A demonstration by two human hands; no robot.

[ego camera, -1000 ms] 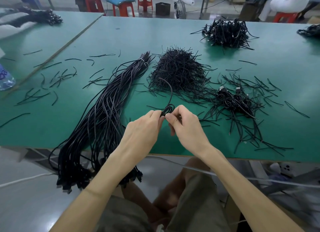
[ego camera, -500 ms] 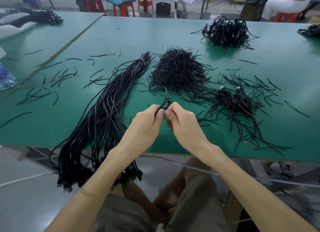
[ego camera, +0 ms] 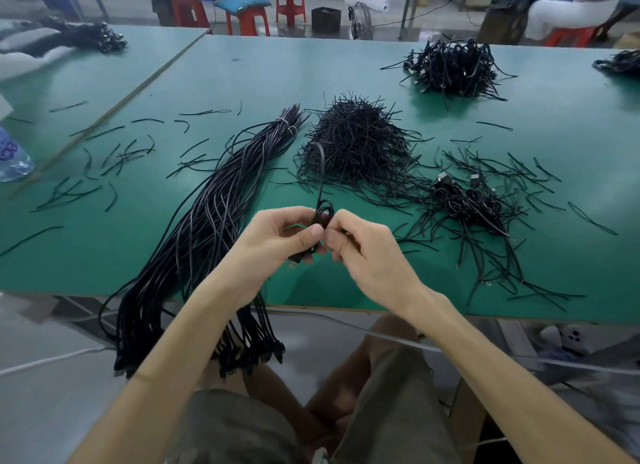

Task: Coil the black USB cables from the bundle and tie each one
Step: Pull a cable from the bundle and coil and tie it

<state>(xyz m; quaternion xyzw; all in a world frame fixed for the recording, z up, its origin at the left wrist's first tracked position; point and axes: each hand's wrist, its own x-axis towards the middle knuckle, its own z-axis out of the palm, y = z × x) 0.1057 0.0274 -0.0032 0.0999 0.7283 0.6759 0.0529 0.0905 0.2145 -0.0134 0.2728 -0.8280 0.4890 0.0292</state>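
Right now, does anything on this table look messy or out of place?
Somewhat: loose black ties lie scattered over the green table, far from the tie pile, and the cable bundle overhangs the near edge, its ends dangling. Nothing looks damaged.

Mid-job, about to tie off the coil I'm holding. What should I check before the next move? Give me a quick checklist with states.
1. Small black cable coil pinched between left hand and right hand: ok.
2. Loose black strand stands up from the coil, not tucked in: not ok.
3. Tie round the coil: cannot tell, fingers hide it.
4. Heap of short black twist ties just beyond the hands: ok.
5. Small pile of coiled black cables lies to the right, ready to receive this one: ok.
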